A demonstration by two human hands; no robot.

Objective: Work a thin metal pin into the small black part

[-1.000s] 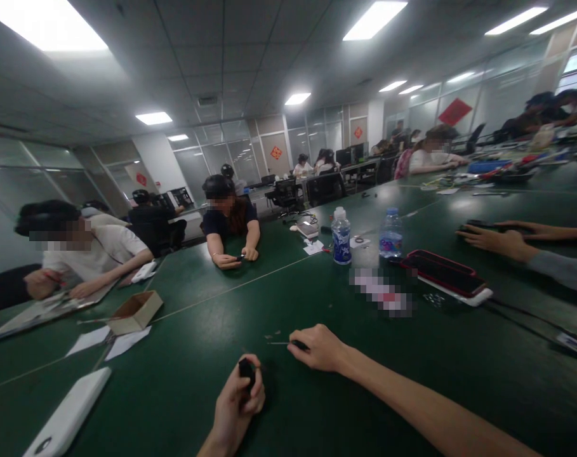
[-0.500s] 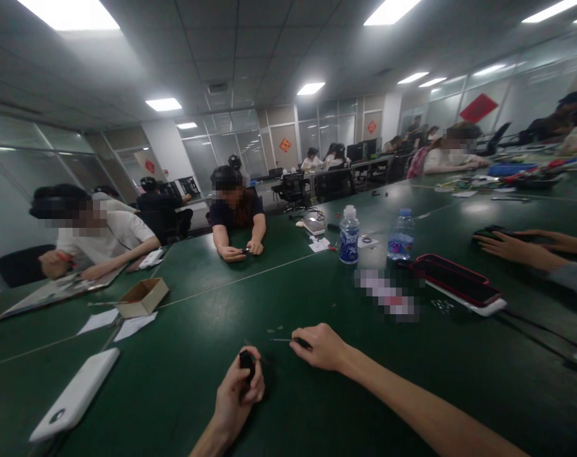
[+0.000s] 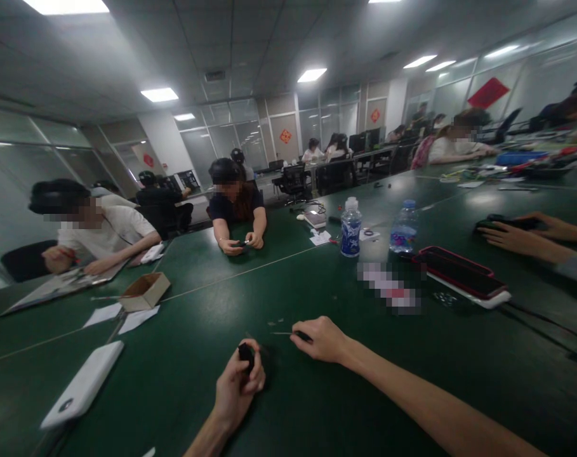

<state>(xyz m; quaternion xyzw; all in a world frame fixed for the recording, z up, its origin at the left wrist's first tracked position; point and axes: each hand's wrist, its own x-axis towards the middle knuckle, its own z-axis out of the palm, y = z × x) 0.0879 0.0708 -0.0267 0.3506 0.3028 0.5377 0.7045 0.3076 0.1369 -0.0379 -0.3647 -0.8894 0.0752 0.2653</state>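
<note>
My left hand is closed around a small black block-like object, held just over the green table. A thin sliver sticks out past the fingertips; I cannot tell whether it belongs to the block. To the right, my right hand rests at the tabletop, fingers wrapped round the dark handle of a thin screwdriver. Its slim metal shaft points left, toward my left hand, without touching the block. Small pale scraps lie just beyond the shaft.
On the green table stand an open cardboard box, a white power bank-like device, a blue-labelled bottle and a water bottle. A red-edged phone lies at right. Co-workers' hands work across the table and at right.
The camera view has shifted slightly, and a white edge now shows at the bottom. Both hands keep their grips in nearly the same place.
</note>
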